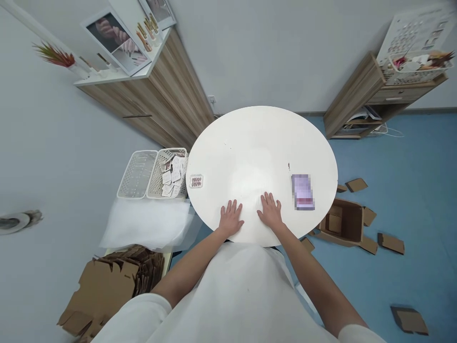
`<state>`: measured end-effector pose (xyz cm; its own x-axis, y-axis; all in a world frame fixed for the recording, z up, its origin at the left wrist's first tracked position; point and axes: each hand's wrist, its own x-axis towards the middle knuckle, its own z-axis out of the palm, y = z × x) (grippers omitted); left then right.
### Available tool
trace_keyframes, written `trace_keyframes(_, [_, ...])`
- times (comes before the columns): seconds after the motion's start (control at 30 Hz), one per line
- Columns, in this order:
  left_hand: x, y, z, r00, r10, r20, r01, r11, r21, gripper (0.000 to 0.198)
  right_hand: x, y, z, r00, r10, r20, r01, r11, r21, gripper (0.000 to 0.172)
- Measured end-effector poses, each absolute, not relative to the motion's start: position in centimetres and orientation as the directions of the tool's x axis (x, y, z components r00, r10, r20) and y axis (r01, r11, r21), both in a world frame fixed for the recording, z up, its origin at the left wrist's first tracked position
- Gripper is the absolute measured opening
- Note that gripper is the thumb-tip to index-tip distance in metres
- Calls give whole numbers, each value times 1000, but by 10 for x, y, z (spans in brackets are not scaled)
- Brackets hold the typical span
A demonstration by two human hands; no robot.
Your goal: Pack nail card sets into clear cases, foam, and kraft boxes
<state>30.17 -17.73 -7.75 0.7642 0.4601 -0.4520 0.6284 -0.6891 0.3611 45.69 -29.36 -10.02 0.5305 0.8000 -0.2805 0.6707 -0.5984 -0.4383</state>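
Both hands rest on the near part of a white round table (255, 138). My left hand (230, 219) lies flat, fingers spread, with nothing in it. My right hand (270, 212) is likewise flat and spread, bare of any object. To its right lies a purple pixelated rectangle (303, 190), whose kind I cannot make out. A small clear case (196, 181) with rows of reddish-brown pieces sits at the table's left edge, apart from my left hand. Beyond my right hand is a tiny dark item (289, 166), too small to name.
Left of the table stand a white basket with paper cards (173, 174), another white basket (136, 175), translucent sheets (148, 221) and stacked flat cardboard (110, 286). An open cardboard box (344, 221) and scattered small boxes lie on the blue floor. Wooden cabinets (178, 95) stand behind.
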Motion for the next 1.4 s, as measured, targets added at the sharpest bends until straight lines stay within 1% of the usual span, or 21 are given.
trace_keyframes(0.1, [302,-177,-76,745,472,-472,651,-669,359,66,458,-291,-100,534,798,-277,671,-600,-436,58])
trace_keyframes(0.23, [300,-176,-77,768,453,-453,633,-647,425,69,454,-288,-101,553,791,-262,690,-611,-387,58])
trace_keyframes(0.37, [294,-170,-75,804,435,-405,593,-637,492,68,449,-284,-103,557,787,-266,710,-617,-339,52])
trace_keyframes(0.43, [288,-160,-72,802,454,-388,597,-613,518,67,445,-278,-101,587,771,-246,699,-637,-326,50])
trace_keyframes(0.5, [279,-141,-67,767,518,-377,638,-556,533,67,438,-266,-97,619,756,-213,683,-652,-330,50])
trace_keyframes(0.6, [260,-98,-64,647,681,-343,715,-386,582,69,423,-233,-87,615,767,-185,671,-632,-388,49])
trace_keyframes(0.67, [245,-64,-67,544,773,-326,741,-261,619,71,409,-204,-80,578,794,-188,655,-590,-472,48])
trace_keyframes(0.77, [226,-18,-77,443,828,-345,720,-98,687,75,385,-159,-75,485,843,-233,565,-505,-652,48])
trace_keyframes(0.83, [219,5,-84,434,816,-382,699,-38,714,77,371,-132,-74,447,847,-287,473,-496,-728,49])
trace_keyframes(0.97, [216,28,-94,467,779,-418,680,-14,733,77,349,-88,-75,430,826,-366,345,-525,-778,52])
trace_keyframes(1.07, [217,36,-96,469,761,-449,685,8,729,73,338,-64,-76,430,809,-401,273,-540,-796,57])
trace_keyframes(1.17, [216,38,-97,491,743,-455,671,10,742,69,328,-50,-77,412,795,-446,158,-545,-824,60])
trace_keyframes(1.3, [214,29,-99,519,742,-424,610,27,792,61,319,-57,-77,457,752,-475,14,-540,-842,62])
trace_keyframes(1.4, [219,11,-100,563,737,-374,536,18,844,56,323,-82,-77,528,728,-438,-23,-503,-864,59])
